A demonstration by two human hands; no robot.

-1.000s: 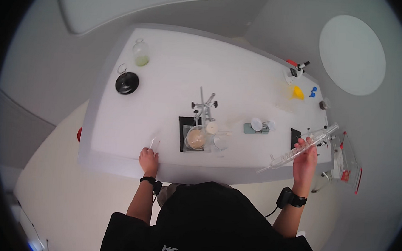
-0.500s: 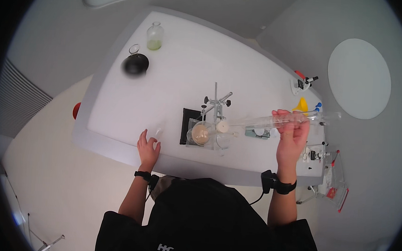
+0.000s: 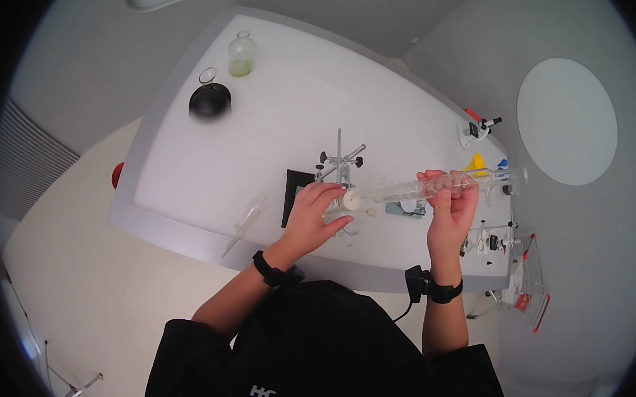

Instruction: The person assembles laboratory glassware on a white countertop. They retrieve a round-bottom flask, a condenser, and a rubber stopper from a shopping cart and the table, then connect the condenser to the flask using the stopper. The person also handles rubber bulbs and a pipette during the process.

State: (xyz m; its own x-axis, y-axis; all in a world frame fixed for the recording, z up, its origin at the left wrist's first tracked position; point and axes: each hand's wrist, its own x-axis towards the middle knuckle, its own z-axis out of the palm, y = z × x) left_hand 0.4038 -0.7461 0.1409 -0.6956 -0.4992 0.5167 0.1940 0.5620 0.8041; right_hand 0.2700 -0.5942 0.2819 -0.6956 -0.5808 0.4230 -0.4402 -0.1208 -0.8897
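My right hand (image 3: 448, 210) is closed round a long clear glass condenser (image 3: 435, 190), held nearly level, its left end close to a pale round stopper (image 3: 351, 199). My left hand (image 3: 311, 218) reaches to that stopper with thumb and fingers spread. Whether its fingertips touch the stopper or the glass under it, I cannot tell. Behind the left hand, the glass vessel by the stand is mostly hidden. A metal clamp stand (image 3: 344, 164) rises just beyond the stopper. On the table left of my left hand lies a slim clear glass tube piece (image 3: 243, 225).
A black pad (image 3: 295, 193) lies beside the stand. At the far left are a glass bottle (image 3: 240, 59) with green contents and a black round-bodied vessel (image 3: 211, 101). A yellow funnel (image 3: 474, 164), a white-based instrument (image 3: 473, 131) and metal clamps (image 3: 494, 242) sit along the right.
My left hand has left the slim glass piece and moved right to the stopper, covering the vessel with beige contents. The condenser in my right hand has shifted slightly left.
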